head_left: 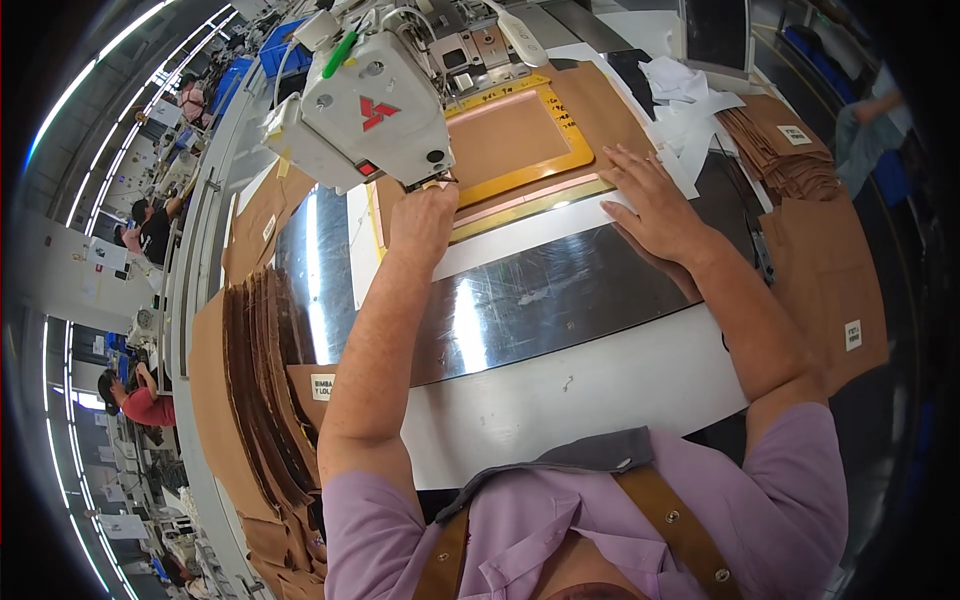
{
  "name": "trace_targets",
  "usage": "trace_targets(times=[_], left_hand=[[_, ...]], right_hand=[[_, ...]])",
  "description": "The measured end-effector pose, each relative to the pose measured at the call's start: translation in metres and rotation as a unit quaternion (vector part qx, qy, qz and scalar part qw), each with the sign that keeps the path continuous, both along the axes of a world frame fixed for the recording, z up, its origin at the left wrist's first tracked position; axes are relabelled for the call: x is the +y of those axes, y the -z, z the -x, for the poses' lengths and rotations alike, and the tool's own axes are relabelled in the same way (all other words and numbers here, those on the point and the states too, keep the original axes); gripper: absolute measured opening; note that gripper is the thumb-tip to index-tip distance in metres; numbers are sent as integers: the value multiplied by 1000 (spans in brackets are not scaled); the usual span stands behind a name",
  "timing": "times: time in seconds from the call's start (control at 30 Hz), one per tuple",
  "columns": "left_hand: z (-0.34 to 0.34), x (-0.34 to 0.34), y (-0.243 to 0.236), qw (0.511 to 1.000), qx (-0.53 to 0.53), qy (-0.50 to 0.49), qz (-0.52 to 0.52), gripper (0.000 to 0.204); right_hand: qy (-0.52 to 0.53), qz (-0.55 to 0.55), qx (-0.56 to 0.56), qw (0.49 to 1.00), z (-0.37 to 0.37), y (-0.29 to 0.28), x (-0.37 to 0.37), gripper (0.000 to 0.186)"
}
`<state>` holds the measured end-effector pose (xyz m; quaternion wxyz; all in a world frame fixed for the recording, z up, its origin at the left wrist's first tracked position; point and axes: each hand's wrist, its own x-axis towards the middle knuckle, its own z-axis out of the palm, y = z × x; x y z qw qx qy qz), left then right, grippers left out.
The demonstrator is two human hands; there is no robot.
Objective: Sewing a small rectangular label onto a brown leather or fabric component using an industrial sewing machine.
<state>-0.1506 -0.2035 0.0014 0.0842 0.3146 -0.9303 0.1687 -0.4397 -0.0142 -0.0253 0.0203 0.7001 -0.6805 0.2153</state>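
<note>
A white sewing machine head point(375, 115) with a red emblem reaches over the work from the upper left. My left hand point(424, 222) is closed right under its needle area; what the fingers pinch, if anything, is hidden. A yellow frame point(578, 140) with handwritten marks lies on brown fabric point(610, 105), and more brown fabric shows through its opening. To the right, my right hand point(650, 200) rests with fingers spread at the fabric and the end of a yellowish strip point(535, 212). A white sheet point(480, 252) lies along the near side of that strip.
Brown fabric pieces with white labels are stacked at the left point(260, 370), with more at the upper right point(775, 145) and right edge point(830, 270). A shiny metal plate point(530, 300) lies before me. Crumpled white paper point(680, 80) sits near a dark screen point(715, 35). Another person's arm point(875, 108) shows far right.
</note>
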Motion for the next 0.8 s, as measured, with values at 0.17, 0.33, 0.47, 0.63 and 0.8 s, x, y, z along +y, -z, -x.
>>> trace_targets(times=[0.17,0.33,0.47,0.63,0.8], left_hand=[[-6,-7,6,999,-8,30,20,13],[-10,-6,11,999,34,12,-9,33],[-12,11,12,992,109,-15,-55,25],[-21,16,9,979,194,2,-70,34],[-31,24,8,976,207,-40,-49,42]], right_hand=[[-2,-2,1,1000,0,3,-1,46],[5,-12,1,1000,-1,3,-1,47],[13,-20,15,1000,-1,2,1,50],[8,-20,25,999,-3,1,0,57],[18,-47,40,998,-2,2,-1,61]])
